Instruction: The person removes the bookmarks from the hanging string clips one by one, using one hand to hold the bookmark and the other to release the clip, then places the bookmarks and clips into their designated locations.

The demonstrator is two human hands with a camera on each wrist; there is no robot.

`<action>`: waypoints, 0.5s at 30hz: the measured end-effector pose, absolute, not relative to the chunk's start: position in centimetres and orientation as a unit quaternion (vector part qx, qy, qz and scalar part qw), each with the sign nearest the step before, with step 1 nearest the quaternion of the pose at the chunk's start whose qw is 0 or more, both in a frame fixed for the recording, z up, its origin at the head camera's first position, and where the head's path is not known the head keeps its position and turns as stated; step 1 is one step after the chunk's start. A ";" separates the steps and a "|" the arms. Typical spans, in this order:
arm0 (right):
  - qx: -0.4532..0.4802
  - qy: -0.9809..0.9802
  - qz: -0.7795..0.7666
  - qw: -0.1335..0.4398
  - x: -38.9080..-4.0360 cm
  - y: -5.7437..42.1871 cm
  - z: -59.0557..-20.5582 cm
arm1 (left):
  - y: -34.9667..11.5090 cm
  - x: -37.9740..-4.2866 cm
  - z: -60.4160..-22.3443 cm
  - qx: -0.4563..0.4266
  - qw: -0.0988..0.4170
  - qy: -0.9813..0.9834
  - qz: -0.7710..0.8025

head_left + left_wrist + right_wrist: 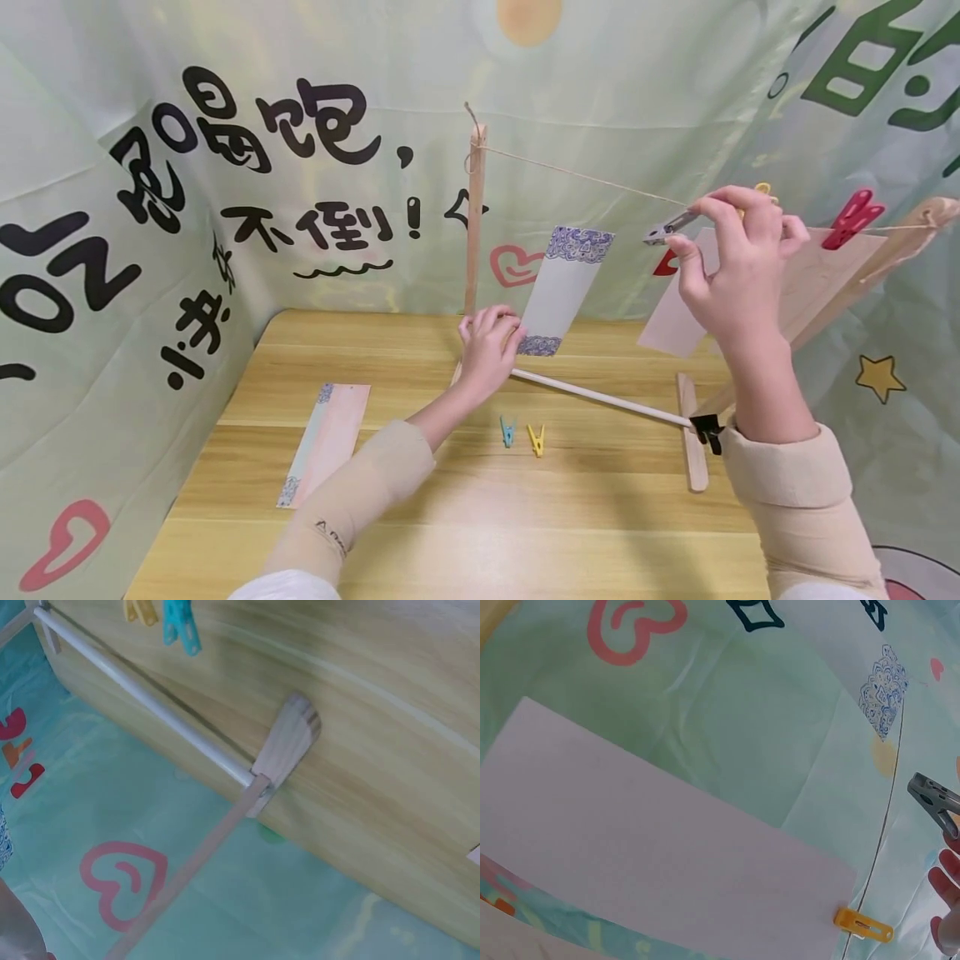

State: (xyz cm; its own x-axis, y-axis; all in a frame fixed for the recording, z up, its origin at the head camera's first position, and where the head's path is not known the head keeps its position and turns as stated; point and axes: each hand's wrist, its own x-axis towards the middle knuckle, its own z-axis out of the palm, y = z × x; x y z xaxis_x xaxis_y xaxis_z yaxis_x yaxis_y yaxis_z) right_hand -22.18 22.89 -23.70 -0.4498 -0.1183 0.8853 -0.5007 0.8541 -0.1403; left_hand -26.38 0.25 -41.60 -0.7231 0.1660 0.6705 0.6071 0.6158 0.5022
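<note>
My left hand [491, 346] pinches the lower left edge of a long white card [564, 292] with blue patterned bands at both ends. The card is raised and tilted, its top just below the string [585, 177] in the head view. My right hand [746, 267] holds a grey clothespin [934, 801] between thumb and fingers, close to the string and to the right of the card. Only an edge of the left hand [19, 930] shows in the left wrist view. Its grip on the card is hidden there.
Two pale sheets hang at the right, by a yellow clothespin [862, 924] and a red clothespin [853, 219]. A wooden post [476, 225] and a white rod [600, 397] form the stand. Blue [507, 432] and yellow clothespins [536, 440] and a pink card [333, 437] lie on the table.
</note>
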 end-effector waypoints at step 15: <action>0.212 -0.840 0.199 0.459 -21.5 23.2 -27.4 | -2.0 -25.3 -43.4 -0.214 0.295 -0.838 -0.407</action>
